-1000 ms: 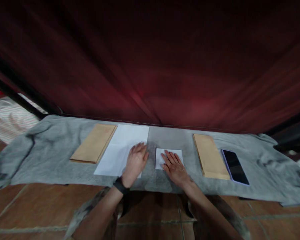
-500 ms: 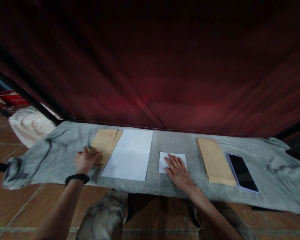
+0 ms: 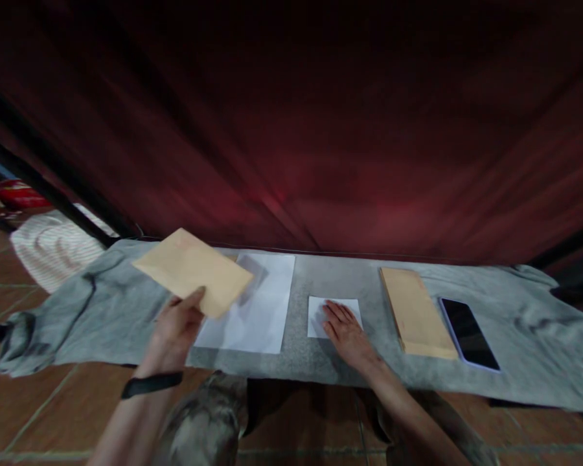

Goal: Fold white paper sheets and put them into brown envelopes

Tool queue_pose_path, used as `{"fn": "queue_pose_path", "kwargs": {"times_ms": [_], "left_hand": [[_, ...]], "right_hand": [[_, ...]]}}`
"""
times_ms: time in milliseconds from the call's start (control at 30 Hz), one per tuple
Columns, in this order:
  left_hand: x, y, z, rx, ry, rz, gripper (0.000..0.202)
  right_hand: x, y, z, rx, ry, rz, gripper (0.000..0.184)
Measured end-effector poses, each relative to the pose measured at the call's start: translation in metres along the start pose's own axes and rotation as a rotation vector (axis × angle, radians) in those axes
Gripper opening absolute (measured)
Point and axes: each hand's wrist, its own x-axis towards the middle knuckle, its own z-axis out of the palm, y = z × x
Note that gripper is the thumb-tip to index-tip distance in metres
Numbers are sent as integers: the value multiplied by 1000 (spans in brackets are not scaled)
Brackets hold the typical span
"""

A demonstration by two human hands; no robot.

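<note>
My left hand [image 3: 177, 327] is closed on a brown envelope [image 3: 193, 270], held tilted in the air above the left part of the grey cloth [image 3: 315, 356]. Under it lies a large white sheet of paper [image 3: 262, 310], partly shaded by the envelope. My right hand [image 3: 347, 336] lies flat with fingers stretched out on a small folded white paper [image 3: 320, 310] in the middle of the cloth. A black band sits on my left wrist.
A stack of brown envelopes [image 3: 415, 310] lies right of the folded paper, with a dark phone [image 3: 469, 333] beside it. A dark red curtain [image 3: 291, 129] hangs behind. Brown floor tiles [image 3: 39, 414] run along the near side, and striped fabric [image 3: 53, 246] lies far left.
My left hand went from the large white sheet to the envelope pile at the left and has lifted one envelope into the air. My right hand stayed flat on the folded paper.
</note>
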Motion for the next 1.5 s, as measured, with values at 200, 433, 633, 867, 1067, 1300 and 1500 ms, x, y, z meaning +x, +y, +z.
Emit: {"fn": "queue_pose_path", "kwargs": {"times_ms": [200,433,633,867,1067,1300,1500], "left_hand": [[-80,-91,112,-174,-375,-250,25],[-99,-128,122,-184,-452,-338,43],[-97,-117,121,-294,-484,-512,44],[-100,-110,119,-278,-623,-543,50],[-104,-113,117,-119,-666,-516,43],[-115,-119,112,276,-889,-225,32],[-127,-101,102,907,-923,1153,36]], "right_hand": [[17,-18,-17,932,70,341,54],[16,-15,-21,1342,180,647,45],[16,-13,-38,1560,64,648,34],[18,-8,-43,1388,105,562,36],[23,-4,-41,1170,280,417,37],[23,11,-54,1023,494,349,23],[19,9,-65,1224,397,437,28]]}}
